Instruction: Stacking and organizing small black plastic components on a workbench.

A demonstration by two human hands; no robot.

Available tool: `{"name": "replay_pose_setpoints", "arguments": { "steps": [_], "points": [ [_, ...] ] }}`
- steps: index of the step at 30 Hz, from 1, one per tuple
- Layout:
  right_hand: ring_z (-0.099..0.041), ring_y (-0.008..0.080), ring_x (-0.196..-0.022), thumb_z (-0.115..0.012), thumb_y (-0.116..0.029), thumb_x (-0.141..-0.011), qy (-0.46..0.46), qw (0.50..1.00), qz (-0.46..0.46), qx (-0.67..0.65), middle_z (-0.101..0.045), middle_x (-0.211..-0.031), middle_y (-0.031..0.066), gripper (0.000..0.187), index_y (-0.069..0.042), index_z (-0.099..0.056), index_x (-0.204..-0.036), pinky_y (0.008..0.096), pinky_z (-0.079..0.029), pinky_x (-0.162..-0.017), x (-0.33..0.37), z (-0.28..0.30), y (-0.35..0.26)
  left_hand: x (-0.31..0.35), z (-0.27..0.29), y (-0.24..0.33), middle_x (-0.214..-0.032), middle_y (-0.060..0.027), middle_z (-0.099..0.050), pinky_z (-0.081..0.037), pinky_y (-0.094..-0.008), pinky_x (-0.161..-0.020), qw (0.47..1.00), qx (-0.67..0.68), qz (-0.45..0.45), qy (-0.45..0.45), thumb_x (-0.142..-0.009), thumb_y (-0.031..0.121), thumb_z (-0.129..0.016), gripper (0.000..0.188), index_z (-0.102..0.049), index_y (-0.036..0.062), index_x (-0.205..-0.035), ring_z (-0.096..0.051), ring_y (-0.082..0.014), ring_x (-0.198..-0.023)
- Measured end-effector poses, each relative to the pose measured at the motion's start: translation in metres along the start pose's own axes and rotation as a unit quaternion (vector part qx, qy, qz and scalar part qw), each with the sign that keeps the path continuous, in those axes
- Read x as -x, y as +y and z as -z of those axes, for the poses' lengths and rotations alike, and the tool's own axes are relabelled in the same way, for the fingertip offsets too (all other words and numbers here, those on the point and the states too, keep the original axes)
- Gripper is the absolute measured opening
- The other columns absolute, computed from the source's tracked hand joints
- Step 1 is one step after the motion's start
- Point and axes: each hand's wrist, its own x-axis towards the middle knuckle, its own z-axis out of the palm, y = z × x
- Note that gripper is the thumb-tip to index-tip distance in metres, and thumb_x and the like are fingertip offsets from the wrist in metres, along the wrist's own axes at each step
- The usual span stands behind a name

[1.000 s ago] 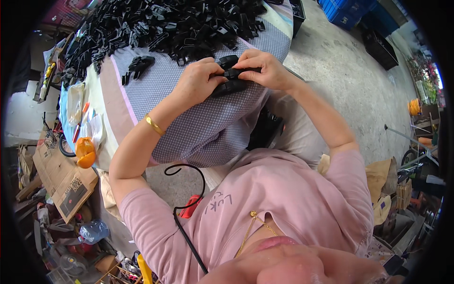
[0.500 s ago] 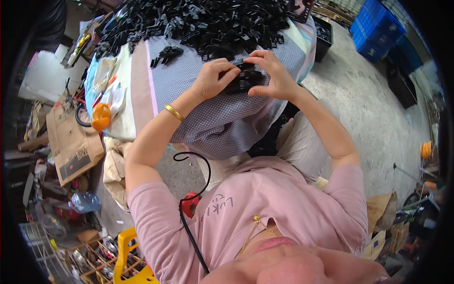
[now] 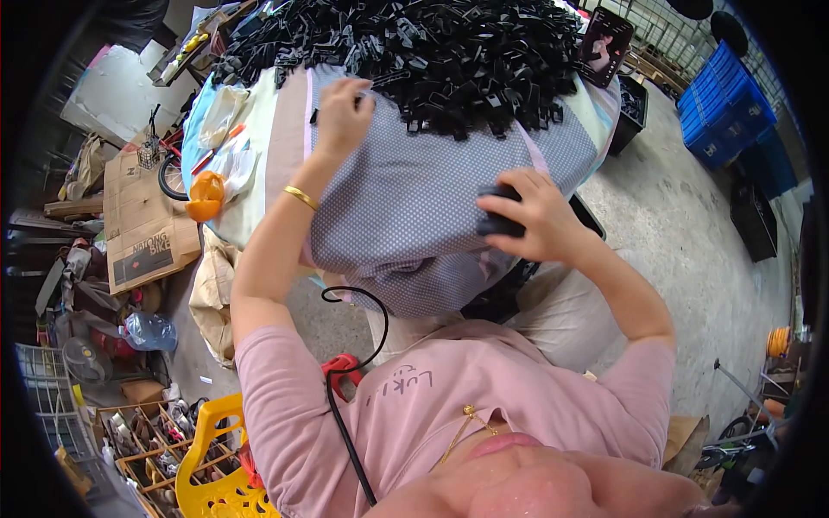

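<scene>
My right hand (image 3: pixel 537 216) is closed around a compact bundle of black plastic pieces (image 3: pixel 501 211), held above the right part of the patterned cloth (image 3: pixel 406 186). My left hand (image 3: pixel 344 116) reaches over the cloth's far left part, palm down with bent fingers. Motion smears its fingertips, and bits of black show beside them, so whether it grips anything is unclear. Just beyond both hands spreads a large heap of black plastic clip-like pieces (image 3: pixel 458 65) on the cloth-covered table.
A phone (image 3: pixel 604 47) leans at the heap's right end. Orange peel (image 3: pixel 205 194) and plastic bags (image 3: pixel 226 116) lie on the table's left side. A black bin (image 3: pixel 630 112) and blue crates (image 3: pixel 724 104) stand to the right. A yellow chair (image 3: pixel 211 466) is at lower left.
My hands, together over the black pieces before, have parted. The right moved right and nearer me, carrying the bundle; the left went forward and left to the heap's near edge. The view shifted slightly.
</scene>
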Motion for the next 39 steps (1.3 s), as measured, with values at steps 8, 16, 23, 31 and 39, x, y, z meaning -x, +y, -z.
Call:
{"name": "replay_pose_setpoints", "arguments": {
  "steps": [8, 16, 23, 31, 39],
  "points": [
    [-0.055, 0.0317, -0.099, -0.079, -0.031, -0.066, -0.009, 0.999, 0.003, -0.05, -0.056, -0.105, 0.0111, 0.038, -0.007, -0.064, -0.092, 0.0437, -0.043, -0.084, 0.032, 0.029, 0.007, -0.002, -0.005, -0.027, -0.121, -0.0175, -0.055, -0.04, -0.0358, -0.1, 0.977, 0.09, 0.05, -0.189, -0.08, 0.021, -0.063, 0.051, -0.054, 0.0043, -0.128, -0.054, -0.0316, -0.112],
    [-0.062, 0.0244, -0.079, -0.072, -0.025, -0.079, 0.078, 0.986, -0.127, 0.075, -0.061, -0.09, 0.0079, 0.026, -0.004, -0.064, -0.092, 0.0326, -0.05, -0.064, -0.056, -0.006, 0.054, 0.011, 0.007, 0.072, -0.112, -0.0148, -0.053, -0.046, -0.0376, -0.093, 0.961, 0.203, 0.037, -0.186, -0.07, 0.007, -0.067, 0.039, -0.062, 0.0046, -0.108, -0.053, -0.0334, -0.105],
    [-0.063, 0.0263, -0.079, -0.07, -0.021, -0.081, 0.018, 0.982, -0.165, 0.087, -0.062, -0.087, 0.0086, 0.022, -0.004, -0.065, -0.094, 0.034, -0.051, -0.066, -0.066, -0.013, 0.063, 0.001, 0.013, 0.08, -0.093, -0.0055, -0.058, -0.045, -0.0393, -0.089, 0.974, 0.085, -0.165, -0.128, -0.067, 0.007, -0.075, 0.026, -0.063, 0.0078, -0.09, -0.053, -0.0266, -0.097],
    [-0.062, 0.0317, -0.08, -0.068, -0.004, -0.077, 0.031, 0.988, -0.149, 0.023, -0.061, -0.09, 0.0118, 0.025, -0.001, -0.064, -0.101, 0.0373, -0.051, -0.071, -0.061, -0.003, 0.061, 0.022, 0.049, 0.137, -0.084, -0.01, -0.059, -0.05, -0.0391, -0.065, 0.97, 0.105, -0.109, -0.188, -0.078, 0.012, -0.066, 0.018, -0.056, 0.0054, -0.092, -0.06, -0.03, -0.075],
    [-0.062, 0.0303, -0.08, -0.066, 0.001, -0.075, -0.012, 0.985, -0.167, 0.029, -0.059, -0.096, 0.0133, 0.019, 0.002, -0.065, -0.094, 0.0352, -0.05, -0.071, -0.045, 0.008, 0.059, 0.019, 0.038, 0.145, -0.082, -0.0091, -0.061, -0.051, -0.0421, -0.061, 0.911, 0.159, -0.092, -0.368, -0.081, 0.013, -0.06, 0.012, -0.061, 0.0019, -0.085, -0.062, -0.0319, -0.07]
  ]
}}
